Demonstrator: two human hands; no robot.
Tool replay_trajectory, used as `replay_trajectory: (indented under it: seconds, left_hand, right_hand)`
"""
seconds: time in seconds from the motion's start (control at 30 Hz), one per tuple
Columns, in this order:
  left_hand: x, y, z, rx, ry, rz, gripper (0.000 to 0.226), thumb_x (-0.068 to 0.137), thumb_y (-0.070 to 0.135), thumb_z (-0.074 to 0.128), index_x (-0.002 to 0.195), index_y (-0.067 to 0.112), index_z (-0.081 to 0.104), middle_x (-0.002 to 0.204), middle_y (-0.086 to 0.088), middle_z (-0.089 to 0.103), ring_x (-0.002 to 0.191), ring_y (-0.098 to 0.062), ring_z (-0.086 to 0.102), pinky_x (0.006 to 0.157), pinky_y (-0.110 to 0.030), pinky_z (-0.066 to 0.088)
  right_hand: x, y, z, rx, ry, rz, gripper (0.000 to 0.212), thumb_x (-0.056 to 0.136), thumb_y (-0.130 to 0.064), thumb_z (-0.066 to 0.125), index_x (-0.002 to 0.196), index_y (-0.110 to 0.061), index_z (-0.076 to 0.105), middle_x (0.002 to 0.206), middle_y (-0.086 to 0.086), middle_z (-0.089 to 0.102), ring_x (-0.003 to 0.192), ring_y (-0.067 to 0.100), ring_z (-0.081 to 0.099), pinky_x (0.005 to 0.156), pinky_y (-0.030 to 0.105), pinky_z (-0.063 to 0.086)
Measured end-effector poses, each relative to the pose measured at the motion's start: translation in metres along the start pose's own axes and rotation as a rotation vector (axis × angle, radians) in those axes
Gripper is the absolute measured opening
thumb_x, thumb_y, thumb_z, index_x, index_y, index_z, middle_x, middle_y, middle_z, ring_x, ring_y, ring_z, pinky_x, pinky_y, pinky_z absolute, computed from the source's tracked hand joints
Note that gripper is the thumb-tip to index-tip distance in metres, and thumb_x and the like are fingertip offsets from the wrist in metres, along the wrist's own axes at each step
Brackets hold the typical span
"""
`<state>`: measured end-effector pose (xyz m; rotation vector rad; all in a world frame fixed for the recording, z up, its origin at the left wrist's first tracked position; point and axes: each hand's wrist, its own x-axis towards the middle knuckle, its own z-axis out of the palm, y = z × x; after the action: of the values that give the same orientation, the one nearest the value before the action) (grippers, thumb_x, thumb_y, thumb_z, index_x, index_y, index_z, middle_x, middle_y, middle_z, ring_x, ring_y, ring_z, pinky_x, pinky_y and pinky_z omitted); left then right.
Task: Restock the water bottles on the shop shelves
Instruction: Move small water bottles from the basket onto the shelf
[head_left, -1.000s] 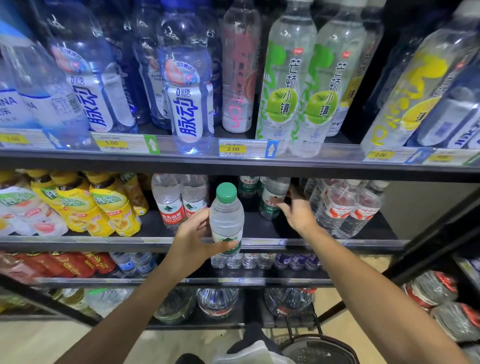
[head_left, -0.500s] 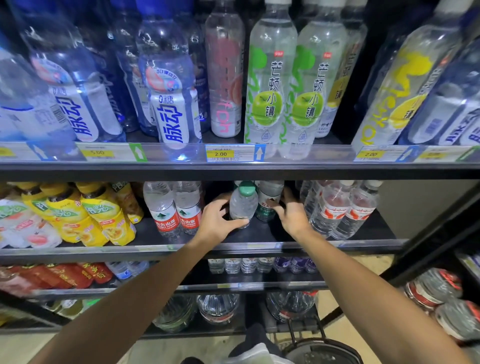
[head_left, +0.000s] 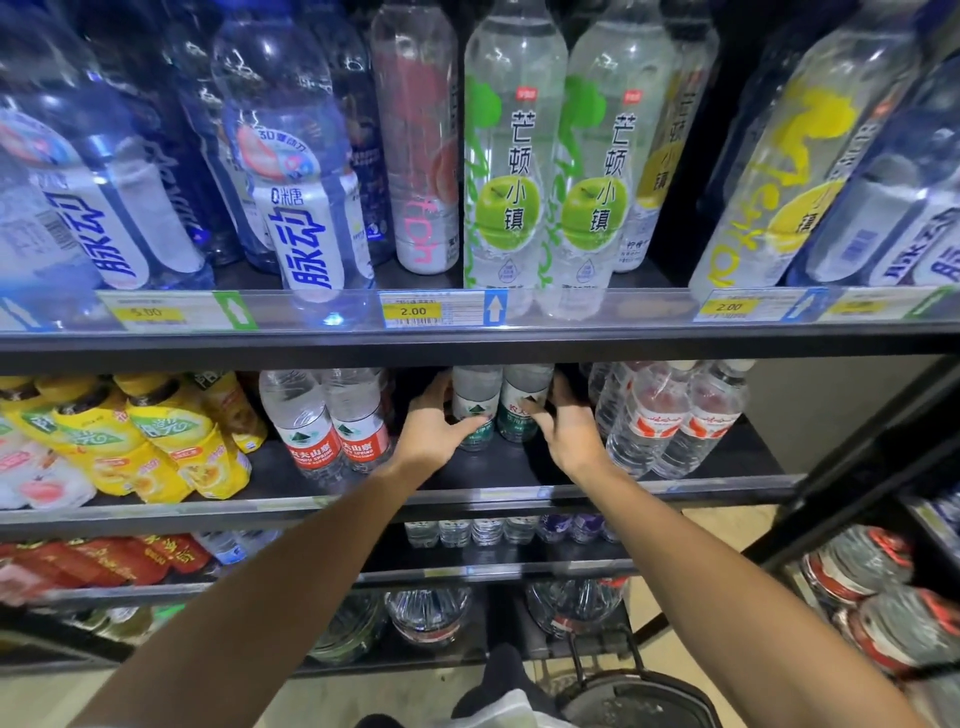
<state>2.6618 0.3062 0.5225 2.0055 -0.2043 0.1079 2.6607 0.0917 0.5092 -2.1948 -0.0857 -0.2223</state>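
Bottles are the business: two small green-label ones stand side by side, deep on the middle shelf (head_left: 395, 493), under the lip of the shelf above. The left hand (head_left: 434, 428) has its fingers curled round the left bottle (head_left: 474, 410), thumb across the label. The right hand (head_left: 569, 428) is against the right bottle (head_left: 522, 408), fingers bent at its label and far side; it looks like a hold, though blur hides how firm it is. Left of the pair stand two red-label bottles (head_left: 332, 421), with a dark gap between. Right of the pair, just past the right hand, stands a cluster of clear bottles (head_left: 670, 415) with red print. Yellow pouches (head_left: 156, 441) lie further left of the pair.

A filled bottle this small should be light enough for one hand, but thin plastic dents under a hard squeeze and its ribbed wall can slip if damp. The labelled waist looks the best place to hold: stiffest, least slick, and low enough to keep it upright while sliding it back. Tall and narrow, it would tip easily if pushed from the cap, and could knock its neighbours.
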Motion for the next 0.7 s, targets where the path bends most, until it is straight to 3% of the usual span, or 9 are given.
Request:
replay_trajectory:
  seconds: [0.17, 0.3, 0.4, 0.57, 0.63, 0.7]
  left_hand:
    - [-0.006, 0.001, 0.003, 0.119, -0.035, -0.043, 0.079, 0.084, 0.022, 0.082, 0.149, 0.015, 0.039, 0.145, -0.006, 0.056, 0.132, -0.022, 0.054, 0.111, -0.041, 0.046]
    - [-0.008, -0.004, 0.014, 0.207, -0.089, -0.149, 0.075, 0.085, 0.015, 0.080, 0.147, 0.004, 0.038, 0.140, -0.019, 0.056, 0.128, -0.034, 0.056, 0.105, -0.046, 0.048]
    - [-0.010, -0.016, 0.018, 0.234, -0.083, -0.236, 0.051, 0.093, 0.019, 0.072, 0.134, -0.004, 0.050, 0.128, -0.026, 0.059, 0.122, -0.038, 0.057, 0.104, -0.046, 0.048]
    - [-0.003, -0.024, 0.013, 0.175, -0.072, -0.254, 0.060, 0.092, 0.025, 0.072, 0.145, 0.011, 0.047, 0.123, -0.024, 0.060, 0.114, -0.033, 0.060, 0.104, -0.045, 0.050]
    - [0.003, -0.027, 0.013, 0.193, -0.068, -0.261, 0.061, 0.093, 0.027, 0.072, 0.145, 0.009, 0.047, 0.121, -0.023, 0.064, 0.111, -0.036, 0.062, 0.102, -0.043, 0.049]
    - [0.008, -0.028, 0.015, 0.213, -0.035, -0.260, 0.065, 0.092, 0.025, 0.073, 0.148, 0.008, 0.044, 0.131, -0.021, 0.060, 0.120, -0.038, 0.055, 0.102, -0.035, 0.043]
  right_hand:
    - [-0.003, -0.007, -0.001, -0.021, 0.014, -0.055, 0.063, 0.099, -0.009, 0.065, 0.154, -0.010, 0.034, 0.137, 0.011, 0.059, 0.116, 0.011, 0.053, 0.102, 0.033, 0.046]
    - [-0.003, -0.005, -0.001, -0.017, -0.078, 0.006, 0.067, 0.099, -0.023, 0.067, 0.153, -0.009, 0.030, 0.136, 0.010, 0.063, 0.123, 0.022, 0.061, 0.098, 0.028, 0.045]
    - [-0.002, -0.001, 0.004, -0.037, -0.108, 0.097, 0.063, 0.099, -0.033, 0.066, 0.149, -0.008, 0.035, 0.134, 0.011, 0.066, 0.122, 0.027, 0.063, 0.094, 0.029, 0.048]
    - [0.003, 0.007, 0.014, -0.193, -0.112, 0.191, 0.048, 0.103, -0.038, 0.056, 0.139, -0.008, 0.043, 0.121, 0.020, 0.070, 0.107, 0.042, 0.066, 0.086, 0.043, 0.054]
    - [0.008, 0.007, 0.016, -0.194, -0.125, 0.196, 0.049, 0.104, -0.036, 0.054, 0.144, -0.012, 0.039, 0.123, 0.020, 0.068, 0.105, 0.040, 0.066, 0.086, 0.042, 0.053]
    - [0.013, 0.006, 0.017, -0.163, -0.138, 0.196, 0.051, 0.105, -0.036, 0.053, 0.148, -0.015, 0.035, 0.127, 0.018, 0.065, 0.103, 0.034, 0.064, 0.087, 0.039, 0.050]
